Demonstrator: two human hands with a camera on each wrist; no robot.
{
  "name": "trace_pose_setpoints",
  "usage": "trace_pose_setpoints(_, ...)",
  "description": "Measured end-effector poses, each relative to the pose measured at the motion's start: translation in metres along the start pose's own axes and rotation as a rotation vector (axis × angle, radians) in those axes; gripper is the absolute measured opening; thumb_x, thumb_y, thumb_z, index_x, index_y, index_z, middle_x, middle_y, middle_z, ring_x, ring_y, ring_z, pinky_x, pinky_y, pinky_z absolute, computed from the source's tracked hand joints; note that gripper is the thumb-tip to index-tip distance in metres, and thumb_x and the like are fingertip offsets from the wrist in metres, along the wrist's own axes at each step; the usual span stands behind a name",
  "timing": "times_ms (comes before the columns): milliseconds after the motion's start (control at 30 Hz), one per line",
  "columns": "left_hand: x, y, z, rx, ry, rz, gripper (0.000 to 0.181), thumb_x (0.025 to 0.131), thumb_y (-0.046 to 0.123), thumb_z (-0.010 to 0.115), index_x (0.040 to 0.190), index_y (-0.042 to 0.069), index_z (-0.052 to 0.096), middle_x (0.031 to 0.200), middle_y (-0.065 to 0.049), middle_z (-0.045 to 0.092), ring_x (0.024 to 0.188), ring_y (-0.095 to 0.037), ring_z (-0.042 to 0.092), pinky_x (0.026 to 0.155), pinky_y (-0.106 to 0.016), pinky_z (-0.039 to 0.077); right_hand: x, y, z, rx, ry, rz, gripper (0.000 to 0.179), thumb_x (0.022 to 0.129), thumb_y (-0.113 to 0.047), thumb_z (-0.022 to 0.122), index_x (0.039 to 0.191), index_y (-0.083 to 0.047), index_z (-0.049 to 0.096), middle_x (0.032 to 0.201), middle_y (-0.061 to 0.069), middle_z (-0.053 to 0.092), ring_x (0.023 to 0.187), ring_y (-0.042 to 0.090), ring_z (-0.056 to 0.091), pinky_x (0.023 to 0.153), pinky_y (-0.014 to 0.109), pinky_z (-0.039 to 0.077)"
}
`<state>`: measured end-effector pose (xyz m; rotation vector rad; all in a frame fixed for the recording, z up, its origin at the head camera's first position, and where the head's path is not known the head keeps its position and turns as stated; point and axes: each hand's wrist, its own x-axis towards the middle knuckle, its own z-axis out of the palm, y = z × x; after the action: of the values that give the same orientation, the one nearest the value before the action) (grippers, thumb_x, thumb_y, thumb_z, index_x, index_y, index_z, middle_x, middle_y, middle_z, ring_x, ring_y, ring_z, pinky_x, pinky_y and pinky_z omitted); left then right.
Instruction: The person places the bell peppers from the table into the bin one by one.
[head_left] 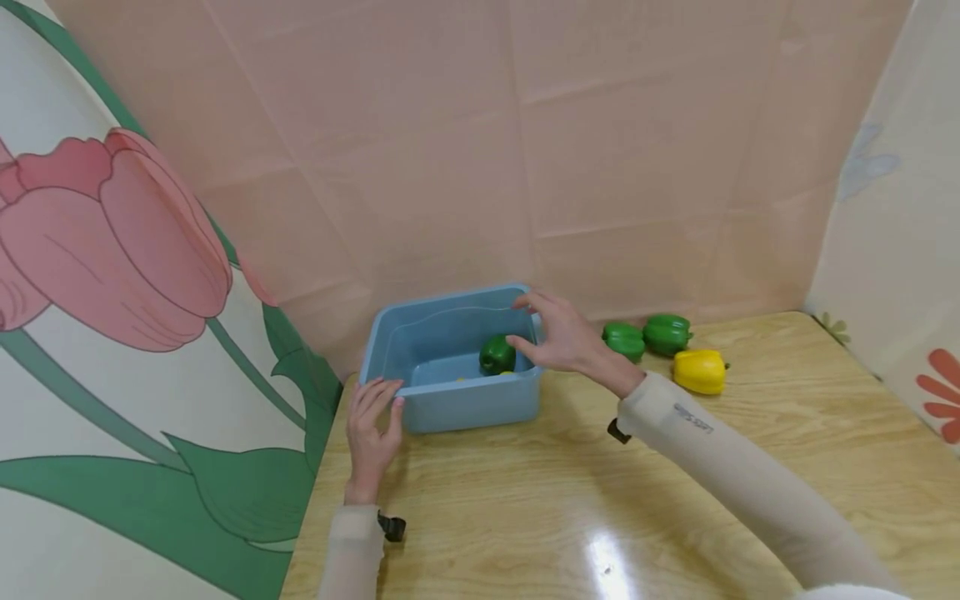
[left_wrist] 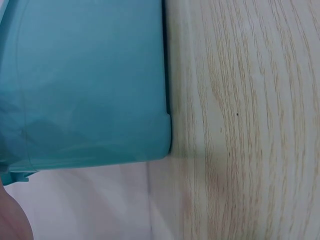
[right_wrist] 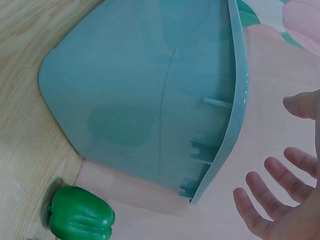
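A blue plastic bin stands on the wooden table against the draped backdrop. Inside lies a green bell pepper, and small bits of yellow show above the front rim, the rest hidden. My left hand rests at the bin's front left corner, fingertips at the rim and thumb apart; only a bit of that hand shows in the left wrist view. Over the bin's right end is my right hand, its fingers spread and holding nothing. The right wrist view shows those fingers apart from the rim.
Right of the bin lie two more green bell peppers, one nearer and one farther. A yellow bell pepper lies in front of them. The pinkish backdrop rises behind the table.
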<state>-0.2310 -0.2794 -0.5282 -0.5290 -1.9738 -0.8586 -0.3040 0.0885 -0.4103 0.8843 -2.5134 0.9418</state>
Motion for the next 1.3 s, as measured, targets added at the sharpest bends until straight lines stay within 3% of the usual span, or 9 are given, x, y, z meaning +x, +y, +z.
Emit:
trace_pose_setpoints(100, 0.000, 0.000, 0.000, -0.001, 0.000, 0.000, 0.023, 0.094, -0.001, 0.075, 0.117, 0.001, 0.080, 0.119, -0.011, 0.079, 0.125, -0.040, 0.065, 0.120, -0.074, 0.029, -0.002, 0.002, -0.002, 0.003, 0.013, 0.003, 0.053, 0.094, -0.041, 0.079, 0.135, -0.011, 0.064, 0.134, 0.009, 0.068, 0.120, 0.035, 0.067, 0.096, 0.055, 0.057)
trace_pose_setpoints(333, 0.001, 0.001, 0.000, 0.002, 0.003, 0.003, 0.030, 0.094, -0.001, 0.075, 0.122, 0.010, 0.081, 0.119, -0.011, 0.079, 0.125, -0.040, 0.065, 0.121, -0.074, 0.029, -0.008, 0.007, -0.008, 0.029, 0.045, -0.001, 0.053, 0.093, -0.038, 0.080, 0.135, -0.008, 0.065, 0.132, 0.012, 0.069, 0.117, 0.036, 0.068, 0.095, 0.057, 0.057)
trace_pose_setpoints(767, 0.001, 0.002, -0.001, 0.008, 0.001, 0.001, 0.025, 0.094, 0.000, 0.075, 0.118, 0.005, 0.081, 0.118, -0.011, 0.079, 0.124, -0.040, 0.065, 0.118, -0.076, 0.031, -0.015, 0.019, -0.017, 0.041, 0.058, 0.020, 0.053, 0.093, -0.037, 0.081, 0.132, -0.005, 0.066, 0.131, 0.016, 0.069, 0.115, 0.039, 0.070, 0.095, 0.060, 0.058)
trace_pose_setpoints(967, -0.001, 0.001, 0.000, 0.003, 0.006, 0.008, 0.032, 0.094, 0.000, 0.075, 0.123, 0.012, 0.080, 0.118, -0.011, 0.079, 0.125, -0.039, 0.065, 0.117, -0.077, 0.031, -0.020, 0.020, -0.022, 0.031, 0.065, 0.030, 0.054, 0.091, -0.036, 0.084, 0.133, -0.008, 0.066, 0.133, 0.014, 0.069, 0.116, 0.039, 0.070, 0.097, 0.059, 0.058)
trace_pose_setpoints(1300, 0.000, 0.001, 0.000, -0.005, 0.011, 0.007, 0.030, 0.094, -0.001, 0.075, 0.121, 0.010, 0.081, 0.118, -0.011, 0.079, 0.124, -0.039, 0.065, 0.113, -0.082, 0.031, -0.027, 0.031, -0.029, 0.004, 0.065, 0.056, 0.053, 0.092, -0.034, 0.083, 0.133, -0.007, 0.065, 0.133, 0.014, 0.069, 0.118, 0.040, 0.067, 0.096, 0.060, 0.057)
